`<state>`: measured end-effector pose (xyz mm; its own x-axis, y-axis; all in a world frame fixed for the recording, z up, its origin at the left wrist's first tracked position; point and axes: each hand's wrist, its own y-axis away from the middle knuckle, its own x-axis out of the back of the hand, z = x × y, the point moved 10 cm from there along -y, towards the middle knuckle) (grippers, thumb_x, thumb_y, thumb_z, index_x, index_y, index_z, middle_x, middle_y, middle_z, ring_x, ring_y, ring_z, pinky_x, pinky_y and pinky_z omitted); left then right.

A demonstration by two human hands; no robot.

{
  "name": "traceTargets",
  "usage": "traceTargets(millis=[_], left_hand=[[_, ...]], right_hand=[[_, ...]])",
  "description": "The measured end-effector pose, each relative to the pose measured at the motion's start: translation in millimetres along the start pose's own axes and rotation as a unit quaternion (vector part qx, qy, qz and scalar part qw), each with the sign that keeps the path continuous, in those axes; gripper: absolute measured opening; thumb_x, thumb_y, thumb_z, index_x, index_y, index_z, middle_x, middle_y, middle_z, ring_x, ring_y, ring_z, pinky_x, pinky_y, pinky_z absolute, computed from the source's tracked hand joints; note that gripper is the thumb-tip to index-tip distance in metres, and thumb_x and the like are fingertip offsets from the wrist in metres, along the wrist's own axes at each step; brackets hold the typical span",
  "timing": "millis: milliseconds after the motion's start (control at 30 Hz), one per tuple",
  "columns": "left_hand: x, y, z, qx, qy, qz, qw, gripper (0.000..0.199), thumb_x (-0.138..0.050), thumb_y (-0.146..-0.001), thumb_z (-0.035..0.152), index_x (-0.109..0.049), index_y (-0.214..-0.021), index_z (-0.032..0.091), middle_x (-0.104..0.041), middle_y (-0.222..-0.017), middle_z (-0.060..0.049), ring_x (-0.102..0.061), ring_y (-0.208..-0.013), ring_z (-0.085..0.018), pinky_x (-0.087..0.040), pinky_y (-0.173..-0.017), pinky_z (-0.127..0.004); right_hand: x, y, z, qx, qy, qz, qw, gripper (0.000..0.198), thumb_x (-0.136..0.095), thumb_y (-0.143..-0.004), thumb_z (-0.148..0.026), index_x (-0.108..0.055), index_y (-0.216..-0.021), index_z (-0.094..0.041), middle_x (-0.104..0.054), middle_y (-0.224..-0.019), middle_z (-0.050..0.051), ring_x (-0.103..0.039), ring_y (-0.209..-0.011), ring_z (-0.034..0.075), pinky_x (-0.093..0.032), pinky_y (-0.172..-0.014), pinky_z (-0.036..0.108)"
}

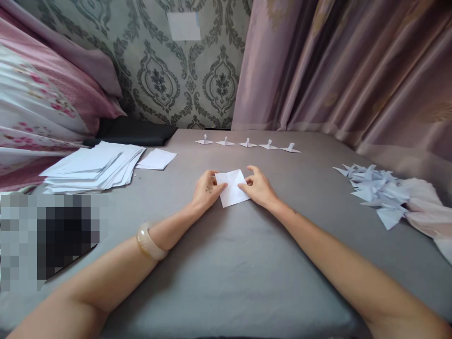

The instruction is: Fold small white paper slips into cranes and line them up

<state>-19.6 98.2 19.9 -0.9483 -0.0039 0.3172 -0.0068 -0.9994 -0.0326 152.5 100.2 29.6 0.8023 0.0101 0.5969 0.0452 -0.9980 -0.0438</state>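
Observation:
A small white sheet of paper (232, 189), with faint crease lines, is held up between my two hands above the grey surface. My left hand (207, 189) pinches its left edge, thumb on the near face and fingers behind. On the opposite edge, my right hand (259, 188) grips the paper with the thumb in front, its index finger raised off the sheet. The fingertips behind the paper are hidden.
Several folded paper figures (247, 143) stand in a row at the back. More folded papers (381, 190) lie heaped at the right. Paper stacks (88, 169) and a few smaller sheets (157, 159) lie left, near a black flat item (136, 131). Curtains (318, 66) hang behind.

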Motion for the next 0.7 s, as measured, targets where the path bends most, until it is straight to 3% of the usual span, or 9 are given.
traceTargets(millis=[100,167,267,300,367,433,467,567,700], left_hand=[[4,-2,6,-0.064,-0.165,0.017,0.984,0.047,-0.065,-0.074,0.027,-0.048,-0.116,0.015,-0.063,-0.083,-0.005,-0.061,-0.083,-0.022,-0.048,-0.075,-0.035],[3,1,15,-0.130,-0.251,0.031,0.959,0.055,-0.066,-0.074,0.027,-0.044,-0.122,0.014,-0.060,-0.102,-0.012,-0.057,-0.099,-0.027,-0.046,-0.085,-0.042],[-6,14,40,-0.257,-0.353,0.041,0.899,0.055,-0.065,-0.076,0.025,-0.043,-0.126,0.015,-0.042,-0.131,-0.019,-0.043,-0.119,-0.033,-0.036,-0.097,-0.051],[-13,19,45,-0.287,-0.372,0.013,0.883,0.046,-0.060,-0.080,0.022,-0.047,-0.124,0.016,-0.042,-0.133,-0.018,-0.042,-0.120,-0.032,-0.035,-0.099,-0.051],[-35,29,48,-0.331,-0.375,-0.108,0.859,0.024,-0.046,-0.089,0.019,-0.056,-0.111,0.018,-0.054,-0.120,-0.013,-0.050,-0.111,-0.026,-0.039,-0.096,-0.044],[-46,37,46,-0.334,-0.357,-0.196,0.850,0.022,-0.042,-0.094,0.027,-0.061,-0.099,0.018,-0.061,-0.104,-0.011,-0.055,-0.102,-0.023,-0.043,-0.091,-0.037],[-47,38,45,-0.325,-0.351,-0.212,0.852,0.025,-0.045,-0.093,0.034,-0.062,-0.096,0.017,-0.062,-0.101,-0.011,-0.056,-0.101,-0.023,-0.044,-0.090,-0.036],[-42,36,43,-0.304,-0.357,-0.209,0.858,0.039,-0.059,-0.082,0.052,-0.063,-0.095,0.016,-0.061,-0.103,-0.013,-0.055,-0.106,-0.028,-0.045,-0.089,-0.038],[-48,44,43,-0.313,-0.398,-0.235,0.830,0.028,-0.051,-0.090,0.040,-0.063,-0.094,0.015,-0.062,-0.100,-0.013,-0.055,-0.104,-0.027,-0.045,-0.086,-0.036]], right_hand=[[2,0,-7,0.072,0.083,0.038,0.993,0.061,-0.062,-0.075,-0.018,-0.039,-0.131,-0.017,-0.063,-0.105,0.008,-0.061,-0.082,0.018,-0.048,-0.081,0.036],[1,8,-14,0.129,0.132,0.044,0.982,0.046,-0.058,-0.077,-0.015,-0.049,-0.122,-0.020,-0.057,-0.115,0.010,-0.059,-0.087,0.018,-0.048,-0.080,0.035],[-11,27,-27,0.228,0.205,-0.019,0.952,0.030,-0.045,-0.083,-0.007,-0.062,-0.103,-0.022,-0.059,-0.110,0.008,-0.055,-0.100,0.020,-0.047,-0.080,0.033],[-15,34,-29,0.248,0.222,-0.041,0.942,0.033,-0.041,-0.084,-0.005,-0.064,-0.100,-0.022,-0.060,-0.108,0.007,-0.054,-0.101,0.020,-0.047,-0.080,0.032],[-17,45,-30,0.266,0.240,-0.063,0.931,0.035,-0.039,-0.086,-0.006,-0.066,-0.101,-0.022,-0.062,-0.107,0.007,-0.053,-0.102,0.020,-0.047,-0.081,0.033],[-14,51,-29,0.267,0.239,-0.059,0.932,0.034,-0.040,-0.086,-0.007,-0.067,-0.103,-0.020,-0.063,-0.109,0.008,-0.054,-0.100,0.020,-0.047,-0.083,0.034],[-12,53,-29,0.266,0.233,-0.053,0.934,0.034,-0.041,-0.086,-0.007,-0.067,-0.103,-0.019,-0.063,-0.109,0.008,-0.055,-0.100,0.020,-0.047,-0.085,0.035],[-5,56,-25,0.249,0.206,-0.030,0.946,0.033,-0.043,-0.085,-0.007,-0.068,-0.102,-0.018,-0.064,-0.106,0.009,-0.056,-0.099,0.021,-0.047,-0.088,0.036],[1,57,-23,0.237,0.184,-0.008,0.954,0.027,-0.047,-0.084,-0.011,-0.068,-0.099,-0.019,-0.064,-0.104,0.008,-0.057,-0.099,0.022,-0.047,-0.089,0.037]])
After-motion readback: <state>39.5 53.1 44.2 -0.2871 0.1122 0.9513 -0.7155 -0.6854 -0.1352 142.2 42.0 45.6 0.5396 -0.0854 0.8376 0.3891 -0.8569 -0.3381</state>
